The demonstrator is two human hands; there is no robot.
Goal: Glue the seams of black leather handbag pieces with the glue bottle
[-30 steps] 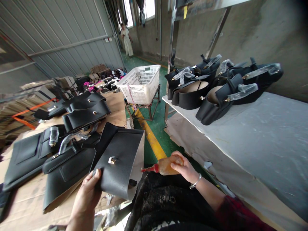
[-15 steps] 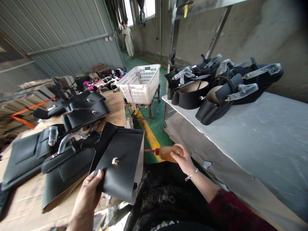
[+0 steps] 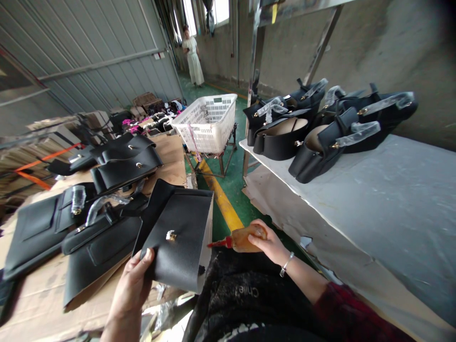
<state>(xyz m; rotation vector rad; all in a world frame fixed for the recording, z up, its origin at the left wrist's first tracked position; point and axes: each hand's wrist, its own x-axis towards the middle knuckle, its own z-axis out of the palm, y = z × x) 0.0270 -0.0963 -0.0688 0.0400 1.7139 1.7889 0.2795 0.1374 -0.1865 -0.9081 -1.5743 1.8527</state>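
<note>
My left hand [image 3: 133, 280] grips the lower left corner of a black leather bag panel [image 3: 178, 218], thumb on top. The panel has a small metal clasp [image 3: 171, 235] partly wrapped in white, and its pale inner side shows along the right edge. In my right hand [image 3: 269, 242] is an amber glue bottle [image 3: 245, 239] with a red nozzle. The nozzle tip points left, close to the panel's right edge; whether it touches I cannot tell. Black bags with plastic-wrapped handles, such as this bag [image 3: 103, 242], lie just left of the panel.
A cardboard-covered table [image 3: 39, 304] is on the left, with several black bag parts on it. More black bags [image 3: 313, 152] stand on a grey table [image 3: 377, 190] at right. A white plastic basket [image 3: 210, 128] is on a metal stand ahead. A person [image 3: 193, 57] stands far back.
My right hand has brought the bottle down and slightly left, its nozzle now lower along the panel's edge. The panel has barely shifted. The person at the back appears a little farther right.
</note>
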